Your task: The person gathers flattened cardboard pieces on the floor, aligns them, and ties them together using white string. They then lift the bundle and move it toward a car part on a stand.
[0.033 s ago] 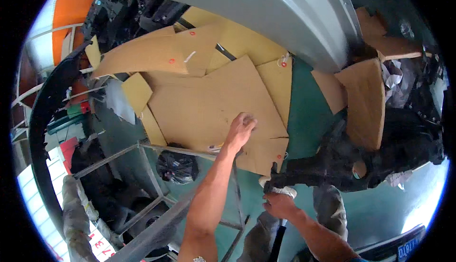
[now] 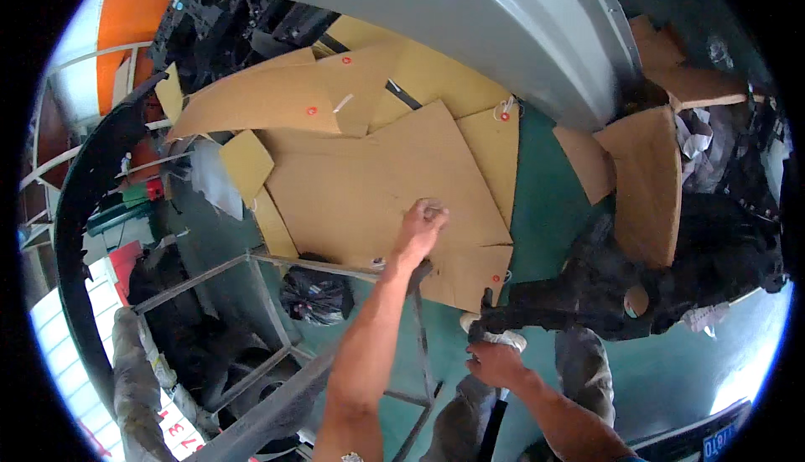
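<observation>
My left hand (image 2: 421, 231) is stretched out over the brown cardboard sheets (image 2: 369, 173), its fingers curled together. Anything inside that curl is hidden. My left wrist passes beside the top corner of a grey metal frame (image 2: 272, 298). Lower right, my right hand (image 2: 496, 365) is closed at the left end of a long black plastic car part (image 2: 579, 303), which stretches away to the right and has a round hole in it. Below this hand a black rod (image 2: 493, 430) with a pale upper end runs down between my legs; whether the hand touches it cannot be made out.
A large silver-grey curved panel (image 2: 470, 26) spans the top. A curved black strip (image 2: 75, 202) stands at the left. A black plastic bag (image 2: 314, 294) lies behind the frame. An open cardboard box (image 2: 650, 185) and crumpled wrapping are at the right, above the green floor (image 2: 545, 185).
The view has shifted very slightly. My left hand has turned a little, its fingers still curled. My right hand stays at the black part's end.
</observation>
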A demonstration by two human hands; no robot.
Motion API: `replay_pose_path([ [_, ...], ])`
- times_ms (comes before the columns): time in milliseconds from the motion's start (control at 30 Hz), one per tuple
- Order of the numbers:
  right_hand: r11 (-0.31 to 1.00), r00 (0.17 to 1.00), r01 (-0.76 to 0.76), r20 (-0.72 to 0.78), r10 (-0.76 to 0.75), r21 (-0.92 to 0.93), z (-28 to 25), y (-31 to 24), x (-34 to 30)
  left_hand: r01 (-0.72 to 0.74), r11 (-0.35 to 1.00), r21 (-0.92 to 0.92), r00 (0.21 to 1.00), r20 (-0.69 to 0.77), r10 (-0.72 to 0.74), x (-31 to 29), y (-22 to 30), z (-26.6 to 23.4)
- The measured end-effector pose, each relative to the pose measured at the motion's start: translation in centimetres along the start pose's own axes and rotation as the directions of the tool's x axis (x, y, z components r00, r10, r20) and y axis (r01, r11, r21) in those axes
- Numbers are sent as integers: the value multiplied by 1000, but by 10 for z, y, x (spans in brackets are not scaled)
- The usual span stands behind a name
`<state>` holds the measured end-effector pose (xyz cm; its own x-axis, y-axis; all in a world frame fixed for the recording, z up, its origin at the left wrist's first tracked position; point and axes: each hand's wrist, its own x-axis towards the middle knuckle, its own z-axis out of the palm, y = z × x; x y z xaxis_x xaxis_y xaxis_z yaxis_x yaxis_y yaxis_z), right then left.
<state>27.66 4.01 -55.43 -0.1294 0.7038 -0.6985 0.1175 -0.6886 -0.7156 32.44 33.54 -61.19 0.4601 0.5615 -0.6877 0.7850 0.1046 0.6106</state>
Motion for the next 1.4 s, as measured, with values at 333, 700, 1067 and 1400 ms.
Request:
replay_pose_path([
  [333,1000,995,22,-102,-21,13,-21,18,-8,-209,865,-457,824,-559,-97,126,84,-154],
  [700,997,977,57,-209,-44,57,-7,22,-1,-281,903,-324,779,-627,18,24,114,-206],
  [1067,986,989,24,-149,0,164,-17,9,4,-255,813,-523,772,-617,-155,-92,-12,-185],
  [1400,988,966,89,-251,-55,123,-18,11,4,-312,814,-489,657,-730,-187,-208,37,-162],
])
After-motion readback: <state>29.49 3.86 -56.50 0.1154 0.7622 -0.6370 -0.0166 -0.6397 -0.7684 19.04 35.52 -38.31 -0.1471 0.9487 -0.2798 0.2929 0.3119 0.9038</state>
